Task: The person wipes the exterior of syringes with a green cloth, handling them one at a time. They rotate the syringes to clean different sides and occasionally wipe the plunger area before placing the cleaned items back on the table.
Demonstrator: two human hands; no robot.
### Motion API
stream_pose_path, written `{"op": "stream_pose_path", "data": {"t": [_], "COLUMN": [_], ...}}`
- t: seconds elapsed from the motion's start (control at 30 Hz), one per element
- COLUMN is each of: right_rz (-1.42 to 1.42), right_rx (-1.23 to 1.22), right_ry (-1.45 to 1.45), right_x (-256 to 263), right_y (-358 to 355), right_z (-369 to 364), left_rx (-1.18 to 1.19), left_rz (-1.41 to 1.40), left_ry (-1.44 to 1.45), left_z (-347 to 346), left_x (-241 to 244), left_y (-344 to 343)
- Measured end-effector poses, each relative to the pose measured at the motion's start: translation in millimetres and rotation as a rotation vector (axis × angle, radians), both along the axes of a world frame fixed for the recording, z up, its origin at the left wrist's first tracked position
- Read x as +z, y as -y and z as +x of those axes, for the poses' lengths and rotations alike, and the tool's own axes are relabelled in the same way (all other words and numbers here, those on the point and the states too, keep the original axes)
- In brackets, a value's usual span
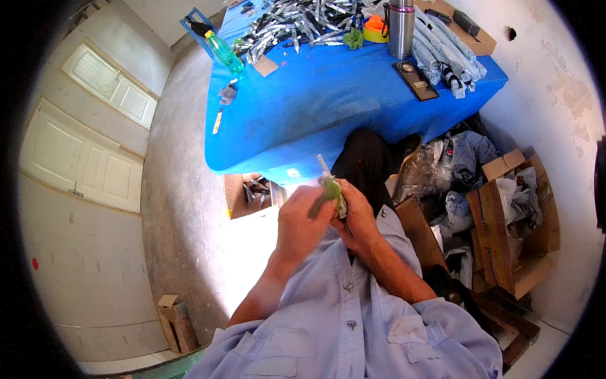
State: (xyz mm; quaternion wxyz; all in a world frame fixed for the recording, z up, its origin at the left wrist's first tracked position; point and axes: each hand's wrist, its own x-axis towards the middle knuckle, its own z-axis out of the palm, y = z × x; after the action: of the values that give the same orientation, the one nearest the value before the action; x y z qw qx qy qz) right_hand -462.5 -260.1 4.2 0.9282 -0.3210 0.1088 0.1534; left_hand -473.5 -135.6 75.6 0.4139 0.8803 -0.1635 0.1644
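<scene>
Both hands are together over my lap, in front of the blue-covered table (293,109). My right hand (355,213) is closed around a small pale object (342,207) whose exact kind I cannot make out. Against it, my left hand (303,215), somewhat blurred, presses a green cloth (332,190) between its fingers. A thin whitish stick-like piece (323,164) sticks up beyond the fingertips. On the table's far part lies a big heap of pens or pen-like items (303,26), with another green cloth (353,39) beside it.
A steel thermos (401,31), a phone-like dark slab (415,80) and wrapped bundles (445,47) occupy the table's right. At its left are a green bottle (224,52) and a yellow cutter-like tool (218,121). Cardboard boxes (492,237) with plastic bags stand right; another box (236,199) sits below the table.
</scene>
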Motion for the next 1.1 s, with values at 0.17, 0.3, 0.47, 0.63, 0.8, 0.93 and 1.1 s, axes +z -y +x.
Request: {"op": "stream_pose_path", "data": {"t": [0.17, 0.3, 0.47, 0.63, 0.8, 0.93, 1.1], "right_rz": [0.010, 0.052, 0.084, -0.371, -0.041, -0.251, 0.080], "right_rx": [0.009, 0.122, 0.123, 0.038, -0.036, 0.080, 0.111], "right_ry": [0.056, 0.062, 0.082, 0.264, 0.112, 0.282, 0.120], "right_x": [1.6, 5.4, 2.5, -6.4, 6.2, -6.0, -6.0], "right_y": [-0.7, 6.6, 6.0, 8.4, 0.3, 11.5, 8.5], "right_z": [3.9, -0.4, 0.5, 3.6, 4.7, 2.3, 1.3], "left_rx": [-0.104, -0.003, 0.087, 0.006, -0.101, 0.023, 0.086], "left_rz": [0.030, -0.045, -0.092, 0.011, 0.019, -0.043, -0.076], "left_ry": [-0.068, -0.077, -0.031, -0.056, -0.039, -0.043, 0.010], "left_z": [-17.8, -2.9, 15.8, 0.3, -15.8, -0.3, 16.2], "left_x": [3.4, 3.0, 3.3, 3.4, 4.0, 3.4, -1.6], "left_y": [1.9, -14.2, -12.8, -2.7, 1.2, -9.6, -9.8]}}
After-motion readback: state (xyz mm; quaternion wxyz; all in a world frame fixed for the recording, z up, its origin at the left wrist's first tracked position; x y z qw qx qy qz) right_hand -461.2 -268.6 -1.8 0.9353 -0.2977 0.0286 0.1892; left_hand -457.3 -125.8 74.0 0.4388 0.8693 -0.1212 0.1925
